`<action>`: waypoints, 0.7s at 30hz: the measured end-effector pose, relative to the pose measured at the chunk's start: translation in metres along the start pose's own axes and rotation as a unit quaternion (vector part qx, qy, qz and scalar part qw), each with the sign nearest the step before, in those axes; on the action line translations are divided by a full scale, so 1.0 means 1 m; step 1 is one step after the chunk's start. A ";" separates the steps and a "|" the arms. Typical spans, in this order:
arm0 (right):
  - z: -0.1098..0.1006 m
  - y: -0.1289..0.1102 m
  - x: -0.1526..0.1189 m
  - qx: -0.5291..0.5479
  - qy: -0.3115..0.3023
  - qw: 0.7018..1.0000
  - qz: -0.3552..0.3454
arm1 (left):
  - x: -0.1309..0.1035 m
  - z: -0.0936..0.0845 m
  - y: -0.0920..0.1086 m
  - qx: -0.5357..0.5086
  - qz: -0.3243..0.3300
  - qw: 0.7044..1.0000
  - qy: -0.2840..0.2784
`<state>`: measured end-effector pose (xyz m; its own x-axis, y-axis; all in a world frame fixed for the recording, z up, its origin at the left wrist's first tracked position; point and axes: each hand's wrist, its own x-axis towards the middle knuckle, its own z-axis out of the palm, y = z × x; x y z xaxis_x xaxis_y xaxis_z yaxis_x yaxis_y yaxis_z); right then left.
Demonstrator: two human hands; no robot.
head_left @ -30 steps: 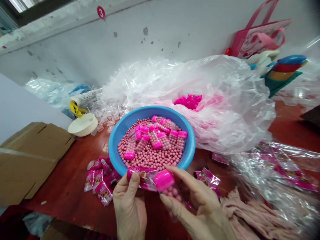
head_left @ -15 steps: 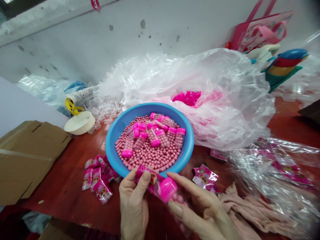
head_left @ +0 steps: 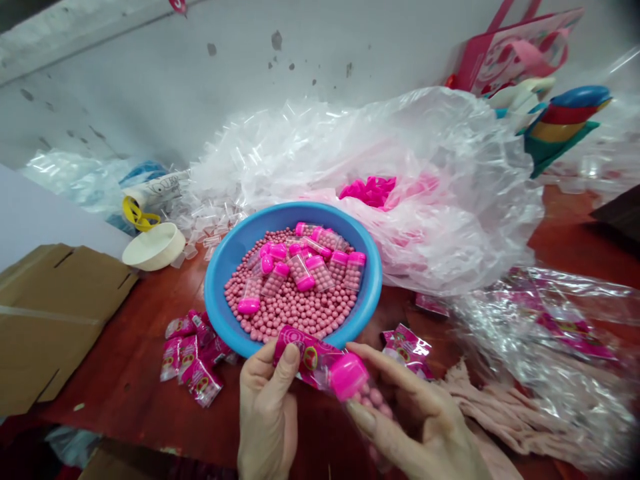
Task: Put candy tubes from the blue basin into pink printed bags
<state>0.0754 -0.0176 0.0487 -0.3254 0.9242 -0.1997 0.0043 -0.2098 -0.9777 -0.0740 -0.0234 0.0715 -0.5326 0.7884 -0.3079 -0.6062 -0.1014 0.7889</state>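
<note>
Between thumb and fingers, my left hand (head_left: pixel 267 407) pinches a printed magenta plastic sleeve (head_left: pixel 310 357). My right hand (head_left: pixel 420 413) grips a clear bottle (head_left: pixel 373 400) of pink balls by its sides, its bright pink cap (head_left: pixel 349 377) toward the sleeve. Cap and sleeve edge meet; whether the cap is inside the sleeve I cannot tell. Just beyond my hands is a blue basin (head_left: pixel 213 293) of loose pink balls (head_left: pixel 295 310), with several filled, pink-capped bottles (head_left: pixel 300 272) on top. Left of my hands lie several magenta printed packets (head_left: pixel 193 360).
Large clear plastic bags (head_left: pixel 450 200) fill the back, one with pink caps (head_left: pixel 370 192). A cardboard box (head_left: pixel 55 320) and white round lid (head_left: pixel 155 247) stand left. Right are more printed sleeves (head_left: pixel 407 350), crumpled clear film (head_left: pixel 545 373) and a beige cloth (head_left: pixel 500 407).
My right hand and the bottle have shifted slightly right, away from my left hand. More of the printed sleeve shows between my hands. The whole view has moved a little.
</note>
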 end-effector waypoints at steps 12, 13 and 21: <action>-0.003 -0.014 -0.008 0.011 0.042 0.997 -0.066 | -0.006 0.003 -0.005 0.053 -0.032 0.998 -0.026; -0.004 -0.014 -0.009 0.002 0.052 0.996 -0.067 | -0.006 0.004 -0.005 0.047 -0.033 0.998 -0.018; 0.006 -0.010 -0.009 -0.117 0.180 0.959 -0.185 | -0.006 0.004 -0.002 0.053 -0.042 0.998 -0.007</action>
<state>0.0726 -0.0256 0.0610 0.0012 0.9809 0.1947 0.1773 0.1914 -0.9654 -0.0675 -0.0257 0.0734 -0.4728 0.8003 -0.3687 -0.5819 0.0307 0.8127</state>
